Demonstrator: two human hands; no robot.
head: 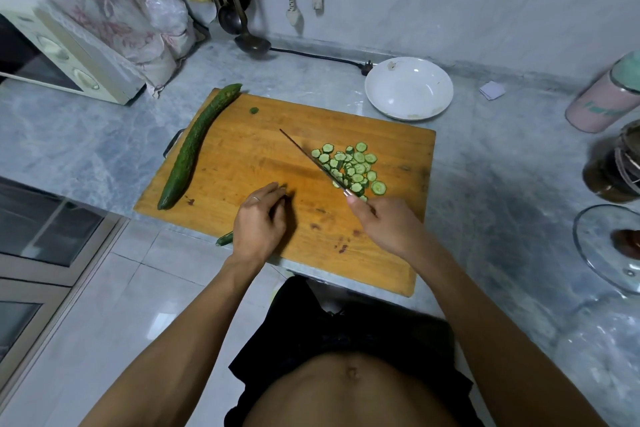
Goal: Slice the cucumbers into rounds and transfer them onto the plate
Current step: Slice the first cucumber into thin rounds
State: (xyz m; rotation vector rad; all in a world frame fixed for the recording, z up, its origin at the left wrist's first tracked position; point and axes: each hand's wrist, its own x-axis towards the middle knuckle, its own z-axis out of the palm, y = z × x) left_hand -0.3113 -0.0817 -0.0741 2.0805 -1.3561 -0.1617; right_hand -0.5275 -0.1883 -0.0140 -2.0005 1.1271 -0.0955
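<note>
A whole dark green cucumber [194, 146] lies along the left side of the wooden cutting board [263, 156]. A heap of cucumber rounds [351, 166] sits right of the board's middle. My right hand [384, 222] grips a knife [311, 159], its thin blade pointing up-left beside the rounds. My left hand [259, 218] rests on the board with curled fingers, pinching something small and green that I cannot make out. A white plate [408, 88] stands beyond the board's far right corner. A small green end piece [254, 110] lies near the board's far edge.
A cucumber piece [225, 238] lies at the counter's edge by the board's near left side. A microwave [65, 55] stands at the left, ladles [242, 28] hang at the back, a black plug [366, 68] lies near the plate. A pink canister [606, 97] and glass lid [609, 250] are at the right.
</note>
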